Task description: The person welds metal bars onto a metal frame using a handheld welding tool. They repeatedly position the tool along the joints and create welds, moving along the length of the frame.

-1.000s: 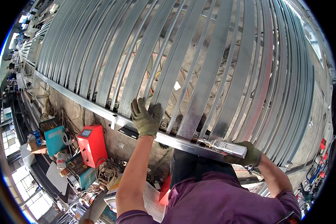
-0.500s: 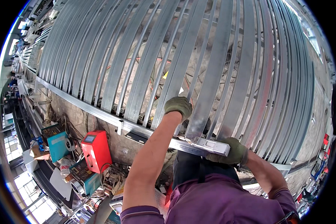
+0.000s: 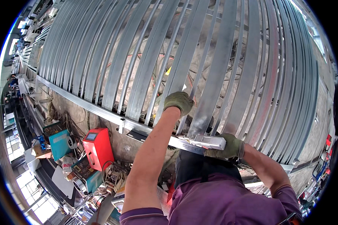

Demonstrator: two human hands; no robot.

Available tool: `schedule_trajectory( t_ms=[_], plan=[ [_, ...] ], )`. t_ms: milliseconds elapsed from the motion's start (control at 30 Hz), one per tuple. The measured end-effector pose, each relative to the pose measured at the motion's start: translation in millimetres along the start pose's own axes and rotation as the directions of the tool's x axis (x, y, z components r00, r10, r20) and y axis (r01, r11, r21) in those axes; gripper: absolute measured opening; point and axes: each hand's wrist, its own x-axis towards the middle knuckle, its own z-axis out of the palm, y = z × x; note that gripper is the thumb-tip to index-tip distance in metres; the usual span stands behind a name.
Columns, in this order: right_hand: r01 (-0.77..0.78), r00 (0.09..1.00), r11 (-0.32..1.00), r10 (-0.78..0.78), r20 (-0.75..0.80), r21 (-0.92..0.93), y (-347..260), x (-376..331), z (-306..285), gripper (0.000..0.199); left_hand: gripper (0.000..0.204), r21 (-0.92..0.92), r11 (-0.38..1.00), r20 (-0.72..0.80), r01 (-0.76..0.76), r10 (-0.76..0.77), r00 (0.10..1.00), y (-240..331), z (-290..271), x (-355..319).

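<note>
My left hand (image 3: 178, 103), in a green work glove, is closed with its fingers curled over the edge of a grey metal tube (image 3: 186, 63), one of many laid side by side. My right hand (image 3: 229, 147), gloved alike, is wrapped round the outer end of a short silvery rectangular block (image 3: 210, 142). That block lies across the near metal rail (image 3: 139, 129), against the tube ends. Some right fingers are hidden beneath the block and the rail.
Left of me on the floor stand a red machine box (image 3: 97, 149) with a small screen and teal boxes (image 3: 60, 144) with cables. Hoses and cables run on the floor under the tubes. A small bracket (image 3: 121, 125) sticks out from the rail.
My right hand and the silvery block have shifted slightly up and left. My left hand stays on the tube, and the whole view has moved a little.
</note>
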Motion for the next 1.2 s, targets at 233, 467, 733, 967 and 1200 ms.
schedule_trajectory(
  t_ms=[233, 467, 733, 967, 1200],
  plan=[
    [0.047, 0.999, 0.997, -0.048, -0.022, -0.060, 4.9, 3.1, -1.1, 0.063, 0.056, 0.026, 1.000, -0.035, -0.008, 0.009, 0.999, -5.0, 7.9, 6.8],
    [0.054, 0.998, 0.989, -0.050, 0.036, -0.137, -0.9, 6.2, -6.4, 0.057, 0.057, 0.017, 1.000, -0.030, -0.008, 0.008, 1.000, -4.2, 8.9, 8.4],
    [0.093, 0.995, 0.989, -0.089, 0.037, -0.112, 3.5, 6.3, -5.1, 0.054, 0.058, 0.015, 1.000, -0.038, -0.008, 0.008, 0.999, -2.4, 5.1, 5.1],
    [0.143, 0.989, 0.978, -0.147, -0.010, -0.151, 14.0, 5.9, -0.8, 0.054, 0.059, 0.022, 1.000, -0.037, -0.007, 0.008, 0.999, -2.4, 3.8, 2.9],
    [0.074, 0.997, 0.985, -0.079, -0.026, -0.157, 14.2, 2.9, -0.5, 0.061, 0.061, 0.035, 0.999, -0.046, -0.017, 0.019, 0.999, -4.4, 7.2, 4.0]
  ],
)
